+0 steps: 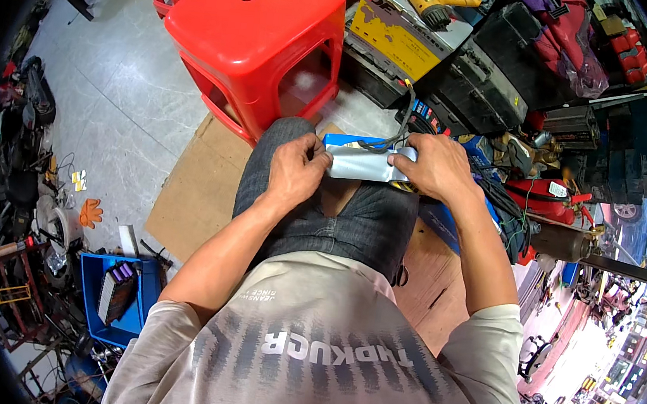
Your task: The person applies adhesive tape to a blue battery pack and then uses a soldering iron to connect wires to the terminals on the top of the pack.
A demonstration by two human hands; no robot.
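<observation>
Head view showed both hands at work over the seated person's lap, on a blue block-shaped pack (336, 138) partly covered by a silver strip (362, 166). The step in hand looked like fitting or smoothing that strip over the pack, though its far side was hidden and I cannot tell whether the strip was stuck down. As I judged it, the next move called for keeping both ends taut and level, pressing the strip flat, and leaving the dark leads (408, 107) free of its edge.

The left hand (297, 171) pinched the strip's left end between thumb and curled fingers. The right hand (440, 168) gripped the opposite end, its thumb lying on the silver face; its other fingers were mostly out of sight behind. The pack thus sat between the two hands, above the thighs of the dark jeans (320, 237), its blue part showing beyond the strip's upper edge. The leads crossed the pack near the right hand and rose away from the person.

Beyond the knees stood a red plastic stool (252, 16), with a cardboard sheet (189, 181) on the floor just beside the left leg.
</observation>
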